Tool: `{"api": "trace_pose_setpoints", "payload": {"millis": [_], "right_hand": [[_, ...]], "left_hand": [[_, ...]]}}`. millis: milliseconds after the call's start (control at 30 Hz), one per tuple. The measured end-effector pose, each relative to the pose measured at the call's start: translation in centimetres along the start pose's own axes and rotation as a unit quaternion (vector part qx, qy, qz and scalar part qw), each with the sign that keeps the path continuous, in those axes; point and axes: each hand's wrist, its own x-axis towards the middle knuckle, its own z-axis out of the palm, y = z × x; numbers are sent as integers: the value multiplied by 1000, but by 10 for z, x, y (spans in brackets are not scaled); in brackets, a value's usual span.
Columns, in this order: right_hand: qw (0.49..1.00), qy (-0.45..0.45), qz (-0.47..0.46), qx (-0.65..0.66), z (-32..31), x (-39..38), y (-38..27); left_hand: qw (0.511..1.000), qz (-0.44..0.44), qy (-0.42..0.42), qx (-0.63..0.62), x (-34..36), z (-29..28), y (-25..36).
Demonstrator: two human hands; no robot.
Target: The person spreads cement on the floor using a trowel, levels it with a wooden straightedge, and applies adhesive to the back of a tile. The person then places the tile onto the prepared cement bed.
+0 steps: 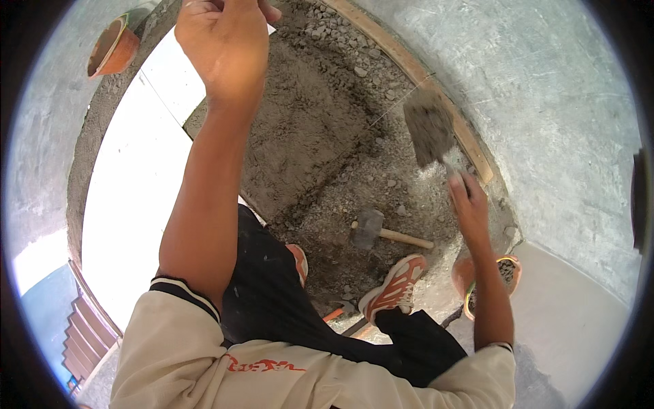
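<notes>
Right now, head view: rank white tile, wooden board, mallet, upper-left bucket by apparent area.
Largest to smallest:
1. White tile
2. Wooden board, partly behind the trowel
3. Mallet and upper-left bucket: too alike to rank

Red lettering (264, 365) across front of beige shirt (293, 390); letters creased, not clearly readable.

Mottled grey walls (558, 95) stand on both sides of you; brown stairs (88, 334) show lower left, below a brightly lit patch (44, 259).

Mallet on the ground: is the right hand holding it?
No, the right hand holds a trowel, while the mallet lies apart on the gravel.
</notes>
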Motion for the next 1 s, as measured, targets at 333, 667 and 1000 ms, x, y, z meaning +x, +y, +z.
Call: {"api": "trace_pose_setpoints", "payload": {"millis": [333, 667, 1000], "right_hand": [[941, 278, -148, -127, 188, 52, -29], [963, -106, 132, 209, 150, 29, -87], [914, -40, 124, 384, 272, 39, -129]], "left_hand": [[999, -17, 23, -27, -6, 2, 20], [992, -85, 70, -54, 9, -17, 5], [989, 21, 145, 37, 34, -75, -6]]}}
